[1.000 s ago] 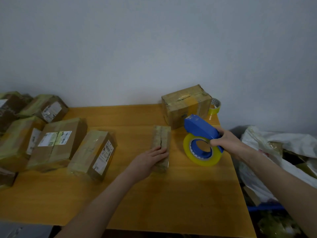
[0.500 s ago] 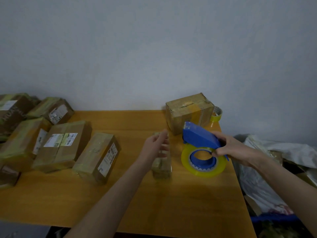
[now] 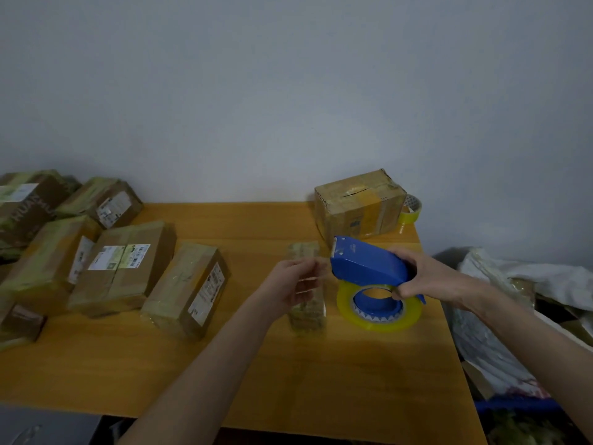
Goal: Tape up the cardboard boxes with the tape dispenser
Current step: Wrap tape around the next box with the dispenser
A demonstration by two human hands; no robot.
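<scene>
- small box (image 3: 306, 313) lies flat on the table (image 3: 321, 380), between the two hands; its near part shows, the rest sits behind the left hand (image 3: 290, 284)
- tape dispenser (image 3: 369, 268) is just right of the box; the right hand (image 3: 426, 277) curls round its blue body, thumb at the yellow roll (image 3: 378, 322)
- left hand is at the dispenser mouth, fingertips pinching the loose end of the clear tape (image 3: 316, 277); blurred, so read with some doubt
- step judged: drawing out a length for the box; keep the strip taut and level, land the end on one edge, press along the seam; slack film may fold onto itself
- outward: larger box (image 3: 356, 207) near the wall, spare roll (image 3: 410, 210) just beside it; taped boxes (image 3: 122, 268) grouped at the left
</scene>
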